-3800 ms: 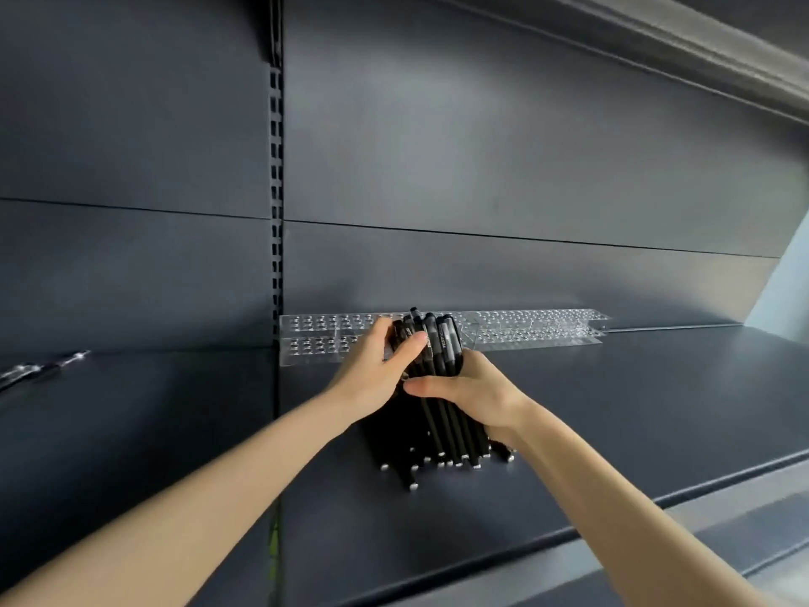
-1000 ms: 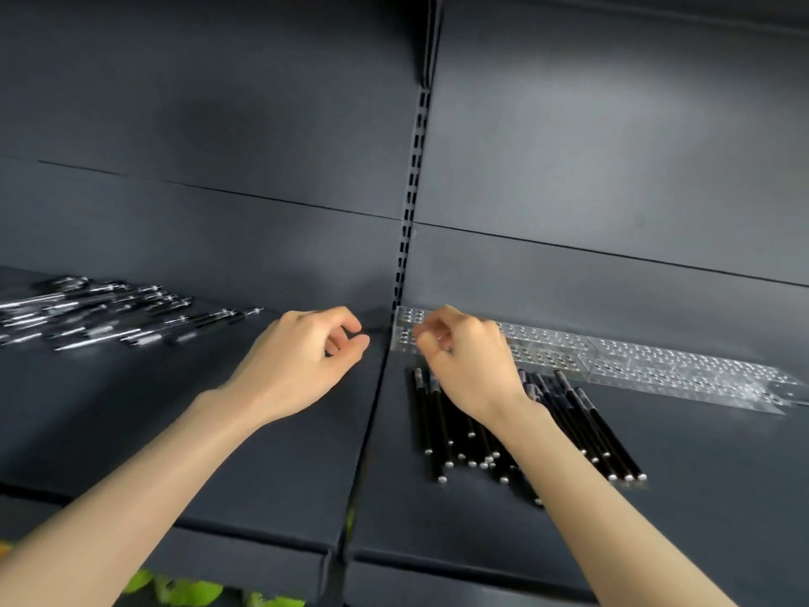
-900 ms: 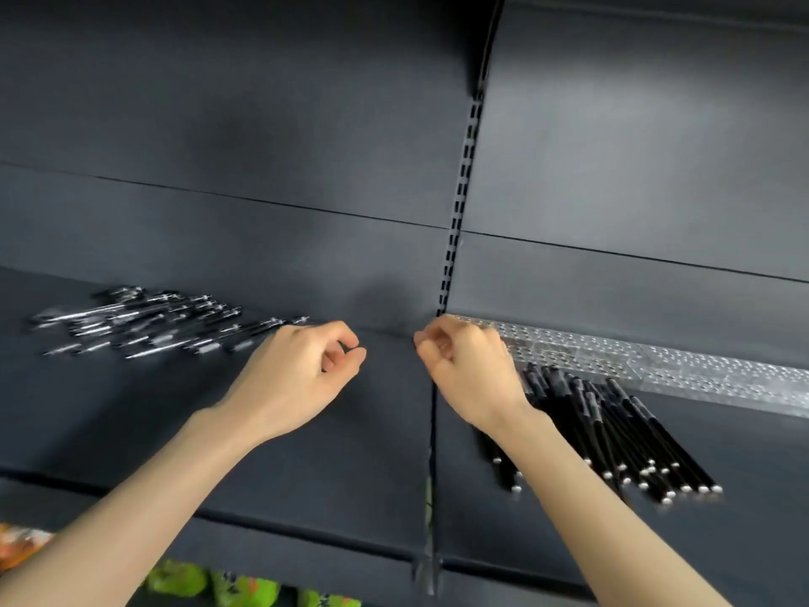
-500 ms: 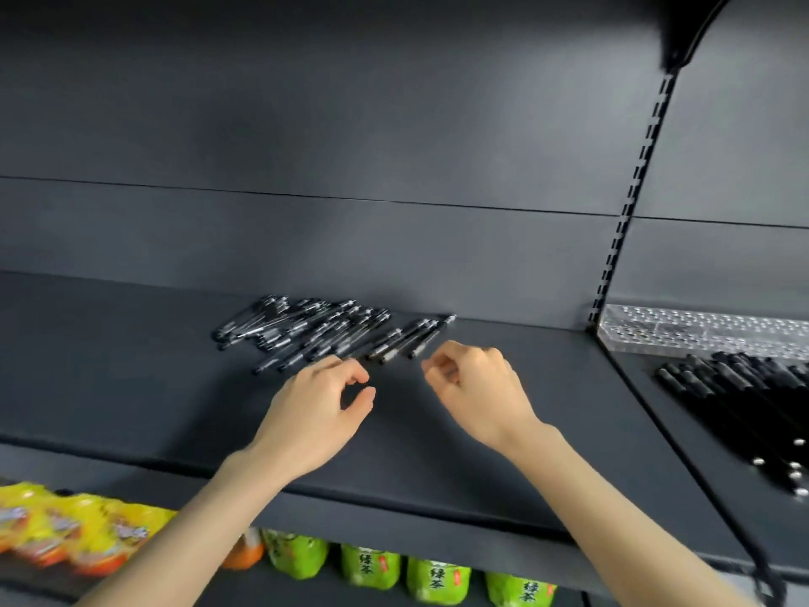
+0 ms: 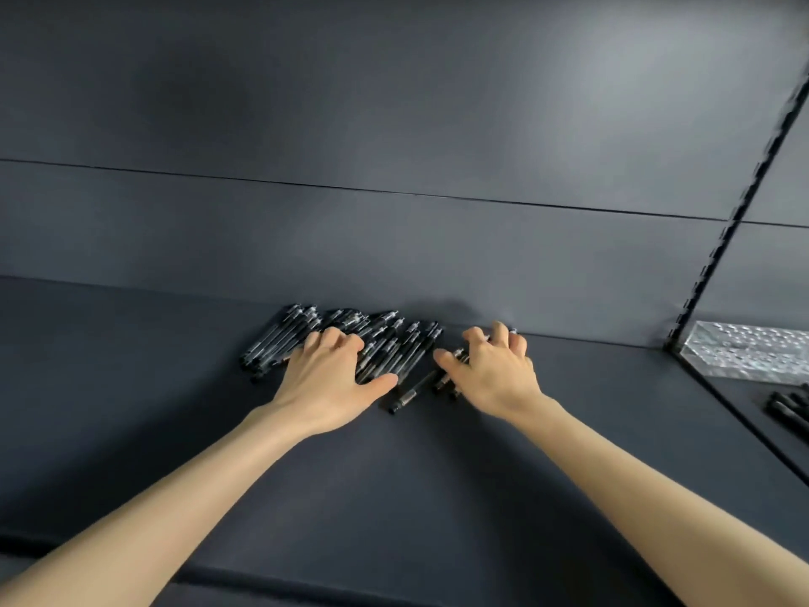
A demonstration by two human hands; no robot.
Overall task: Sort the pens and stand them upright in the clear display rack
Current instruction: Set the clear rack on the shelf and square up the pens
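A pile of clear-barrelled pens (image 5: pixel 394 348) lies flat on the dark shelf (image 5: pixel 394 497), close to the back wall. My left hand (image 5: pixel 328 383) rests on the left and middle of the pile, fingers bent over the pens and thumb spread out to the right. My right hand (image 5: pixel 494 374) is at the pile's right end, with fingers and thumb curled round a few pens that stick out under the palm. The clear display rack (image 5: pixel 744 352) lies at the far right against the wall, with no pens standing in it.
Several black pens (image 5: pixel 788 407) lie at the right edge in front of the rack, on the neighbouring shelf board. A slotted metal upright (image 5: pixel 722 238) divides the two bays. Bare shelf surface stretches in front of my hands and to the left.
My view swung left from the rack and black pens to the clear-barrelled pile. Both hands moved forward from above the bare shelf onto that pile, and the right hand's fingers closed on a few pens.
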